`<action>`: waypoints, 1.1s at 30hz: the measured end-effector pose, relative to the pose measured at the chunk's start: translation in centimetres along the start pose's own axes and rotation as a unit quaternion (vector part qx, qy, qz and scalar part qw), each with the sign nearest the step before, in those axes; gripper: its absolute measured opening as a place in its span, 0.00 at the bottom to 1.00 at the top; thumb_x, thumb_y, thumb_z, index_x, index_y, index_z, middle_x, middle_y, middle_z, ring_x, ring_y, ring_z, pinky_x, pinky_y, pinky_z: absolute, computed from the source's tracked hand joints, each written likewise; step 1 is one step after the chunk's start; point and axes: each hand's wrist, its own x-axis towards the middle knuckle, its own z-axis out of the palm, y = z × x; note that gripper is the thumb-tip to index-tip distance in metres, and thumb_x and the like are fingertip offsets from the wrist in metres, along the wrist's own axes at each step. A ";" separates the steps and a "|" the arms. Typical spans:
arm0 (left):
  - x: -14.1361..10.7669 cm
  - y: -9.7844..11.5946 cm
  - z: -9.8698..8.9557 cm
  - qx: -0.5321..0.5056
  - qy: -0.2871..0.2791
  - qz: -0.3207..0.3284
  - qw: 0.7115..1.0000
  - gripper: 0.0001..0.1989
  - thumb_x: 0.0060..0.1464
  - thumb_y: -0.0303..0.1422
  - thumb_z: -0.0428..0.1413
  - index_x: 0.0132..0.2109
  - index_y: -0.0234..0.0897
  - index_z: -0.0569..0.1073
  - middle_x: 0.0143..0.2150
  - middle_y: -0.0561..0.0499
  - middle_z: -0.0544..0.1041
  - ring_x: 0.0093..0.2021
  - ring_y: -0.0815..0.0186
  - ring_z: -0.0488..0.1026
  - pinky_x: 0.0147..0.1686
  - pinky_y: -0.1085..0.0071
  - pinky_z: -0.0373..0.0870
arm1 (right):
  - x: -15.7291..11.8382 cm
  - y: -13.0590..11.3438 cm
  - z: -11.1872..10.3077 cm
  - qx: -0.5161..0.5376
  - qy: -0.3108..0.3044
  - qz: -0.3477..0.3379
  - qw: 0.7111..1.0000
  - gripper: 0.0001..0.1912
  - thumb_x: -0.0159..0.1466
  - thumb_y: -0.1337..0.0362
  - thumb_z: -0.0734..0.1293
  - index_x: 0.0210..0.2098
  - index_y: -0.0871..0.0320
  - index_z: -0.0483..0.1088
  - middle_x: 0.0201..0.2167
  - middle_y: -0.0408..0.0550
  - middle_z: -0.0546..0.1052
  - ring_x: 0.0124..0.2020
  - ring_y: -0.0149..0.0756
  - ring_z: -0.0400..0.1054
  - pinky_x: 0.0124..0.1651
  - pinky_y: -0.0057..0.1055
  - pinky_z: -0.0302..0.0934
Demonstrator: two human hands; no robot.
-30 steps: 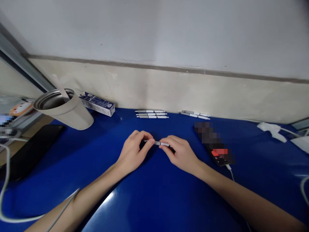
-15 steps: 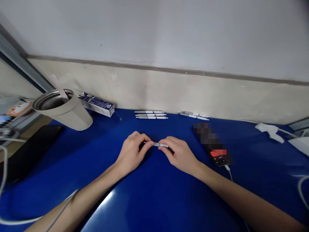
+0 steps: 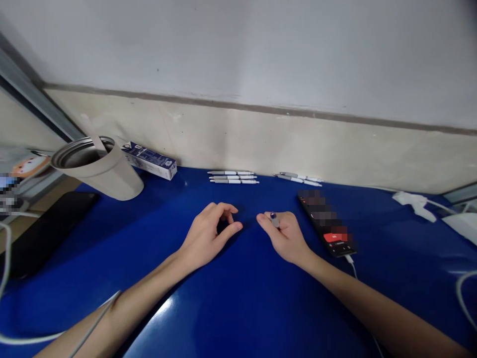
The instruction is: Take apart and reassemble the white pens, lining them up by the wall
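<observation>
My right hand (image 3: 285,236) is closed around a pen (image 3: 275,220), whose end points up toward the camera above the fist. To its left, my left hand (image 3: 208,233) rests over the blue table with thumb and fingers apart and nothing between them. Near the wall, three white and grey pens (image 3: 233,177) lie side by side. Two more pens (image 3: 298,179) lie a little to the right of them, close together and slightly slanted.
A beige cup (image 3: 115,174) with a straw stands at the left beside a blue and white box (image 3: 152,161). A black case (image 3: 55,228) lies nearer. Right of my right hand is a plugged-in phone (image 3: 324,221); a white cable and plug (image 3: 413,204) lie farther right.
My left hand has let go of the pen and its fingers have parted. My right hand has moved slightly right with the pen, which has turned from lying sideways to pointing up at the camera.
</observation>
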 end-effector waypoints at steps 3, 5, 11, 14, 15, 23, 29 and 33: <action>0.0 0.1 0.1 0.020 -0.015 0.008 1.000 0.12 0.62 0.41 0.51 0.47 0.40 0.69 0.35 0.52 0.74 0.39 0.64 0.69 0.37 0.68 0.65 | 0.1 0.9 -0.1 0.097 -0.001 0.075 0.992 0.27 0.67 0.53 0.59 0.17 0.56 0.45 0.16 0.37 0.48 0.18 0.25 0.42 0.22 0.29 0.39; 0.0 0.2 0.1 0.025 -0.016 0.012 0.999 0.12 0.62 0.40 0.50 0.47 0.39 0.69 0.35 0.51 0.74 0.39 0.64 0.69 0.38 0.67 0.65 | 0.1 1.3 0.0 0.136 0.009 0.086 0.987 0.27 0.67 0.53 0.60 0.17 0.56 0.46 0.16 0.37 0.49 0.18 0.25 0.43 0.22 0.29 0.40; 0.0 0.2 0.1 0.029 -0.016 0.009 0.999 0.11 0.63 0.39 0.49 0.47 0.39 0.70 0.36 0.51 0.74 0.40 0.63 0.69 0.40 0.66 0.66 | 0.0 1.3 0.0 0.184 0.040 0.046 0.981 0.25 0.68 0.55 0.59 0.17 0.56 0.50 0.16 0.38 0.52 0.19 0.26 0.47 0.23 0.30 0.43; 0.0 0.1 0.1 0.030 -0.016 0.012 0.999 0.12 0.63 0.40 0.49 0.46 0.39 0.70 0.36 0.50 0.74 0.40 0.63 0.69 0.41 0.65 0.66 | 0.4 1.2 0.0 0.204 0.005 0.079 0.976 0.26 0.67 0.54 0.60 0.17 0.56 0.49 0.16 0.37 0.52 0.18 0.26 0.47 0.23 0.30 0.44; 0.0 0.1 0.1 0.029 -0.016 0.014 0.999 0.12 0.63 0.40 0.49 0.46 0.39 0.70 0.36 0.50 0.74 0.40 0.63 0.69 0.41 0.65 0.66 | 0.5 1.1 -0.1 0.206 -0.004 0.091 0.974 0.26 0.67 0.53 0.59 0.17 0.56 0.49 0.16 0.37 0.52 0.18 0.26 0.47 0.22 0.29 0.44; -0.1 0.5 -0.2 -0.001 0.015 0.031 0.999 0.12 0.60 0.42 0.52 0.42 0.38 0.71 0.32 0.51 0.74 0.36 0.64 0.69 0.36 0.68 0.66 | 0.4 -0.2 0.3 -0.053 -0.005 -0.012 0.999 0.20 0.66 0.61 0.60 0.20 0.56 0.50 0.17 0.36 0.54 0.19 0.25 0.47 0.24 0.28 0.43; -0.3 0.6 -0.4 -0.003 0.047 0.070 0.996 0.12 0.59 0.41 0.53 0.33 0.36 0.70 0.29 0.51 0.73 0.34 0.65 0.68 0.35 0.69 0.64 | 0.0 -0.6 0.9 -0.150 -0.038 -0.082 0.985 0.12 0.63 0.67 0.61 0.24 0.56 0.55 0.21 0.38 0.61 0.22 0.26 0.53 0.27 0.27 0.46; -0.3 0.5 -0.4 0.022 0.064 0.080 0.994 0.13 0.64 0.36 0.49 0.34 0.36 0.71 0.30 0.51 0.74 0.33 0.66 0.67 0.34 0.69 0.63 | 0.0 -0.5 0.8 -0.163 -0.070 -0.090 0.980 0.12 0.66 0.60 0.60 0.27 0.56 0.58 0.23 0.38 0.63 0.23 0.27 0.56 0.28 0.27 0.48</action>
